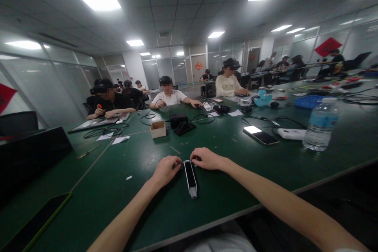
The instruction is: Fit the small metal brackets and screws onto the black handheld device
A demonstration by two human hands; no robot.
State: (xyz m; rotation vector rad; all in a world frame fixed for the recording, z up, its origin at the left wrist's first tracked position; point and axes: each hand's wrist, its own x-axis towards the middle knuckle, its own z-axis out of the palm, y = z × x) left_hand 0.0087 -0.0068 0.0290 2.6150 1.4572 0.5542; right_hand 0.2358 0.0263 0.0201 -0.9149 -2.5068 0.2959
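Observation:
On the green table, between my two hands, lies a slim white-edged device with a long black screen (190, 175), shaped like a scanning pen. Its narrow grey tip points toward me. My left hand (167, 170) rests just left of its far end, fingers curled together around something small and greyish that I cannot make out. To the right of the same end is my right hand (207, 159), thumb and fingers pinched close together. Whatever that pinch holds is mostly hidden. Neither hand clearly touches the device.
Ahead stand a small cardboard box (158, 129) and a black stand (184, 128). To the right are a phone (260, 135), a white power bank (291, 134), a water bottle (321, 126) and a blue tray (310, 101). A dark screen (32, 161) is left. Several people sit across the table.

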